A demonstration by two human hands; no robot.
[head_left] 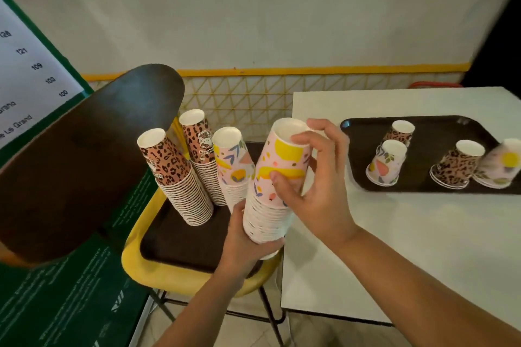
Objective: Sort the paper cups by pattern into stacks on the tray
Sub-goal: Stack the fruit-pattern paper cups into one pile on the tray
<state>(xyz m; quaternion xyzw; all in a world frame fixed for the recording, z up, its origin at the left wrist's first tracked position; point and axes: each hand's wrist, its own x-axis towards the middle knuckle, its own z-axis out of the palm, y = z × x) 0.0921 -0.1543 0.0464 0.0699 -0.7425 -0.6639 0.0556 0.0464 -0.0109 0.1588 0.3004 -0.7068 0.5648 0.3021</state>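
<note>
My left hand (248,242) grips the bottom of a tall stack of upside-down pink floral cups (270,200), held tilted over the chair. My right hand (313,177) is closed around the top cup of that stack (284,155). On the dark tray on the chair (174,239) stand two leopard-print stacks (174,175) (200,149) and one floral stack (232,166). The black tray on the table (434,138) holds short stacks: a leopard one (400,132), a floral one (386,163), another leopard one (456,166) and a blurred floral one (501,163).
A yellow chair (158,270) with a dark curved backrest (84,155) carries the left tray. The white table (394,248) stands to its right, against a wall with a yellow band. A green menu board (28,70) leans at the left.
</note>
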